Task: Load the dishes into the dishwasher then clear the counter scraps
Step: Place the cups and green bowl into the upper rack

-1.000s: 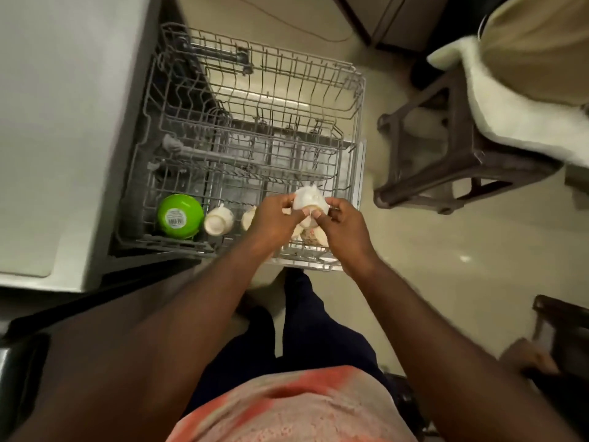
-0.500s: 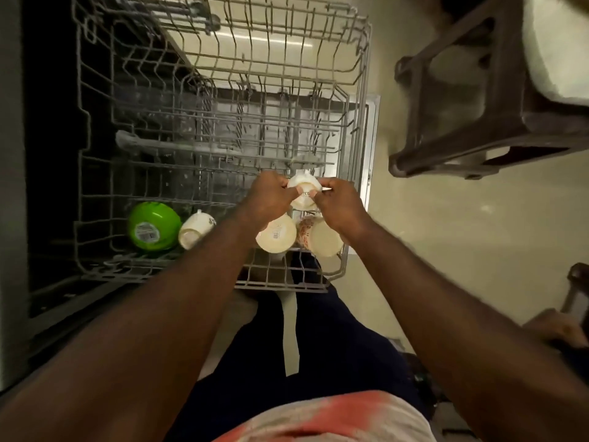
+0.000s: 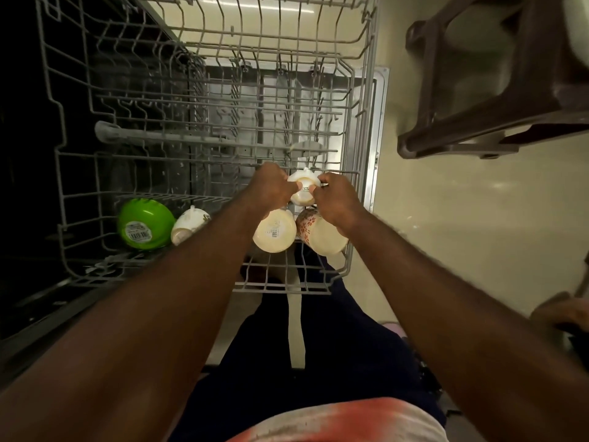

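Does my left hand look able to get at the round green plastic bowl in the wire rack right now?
Probably yes, once free: the left hand grips the small white cup with the right hand, but nothing covers the round green plastic bowl.

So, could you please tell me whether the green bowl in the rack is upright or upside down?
Upside down and tilted: the green bowl shows its base, with a barcode sticker, to the camera; its opening is hidden.

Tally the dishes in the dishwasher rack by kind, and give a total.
Bowls: 1, the green bowl
Cups: 4, the held cup, barcode cup, floral cup, small cup
Total: 5
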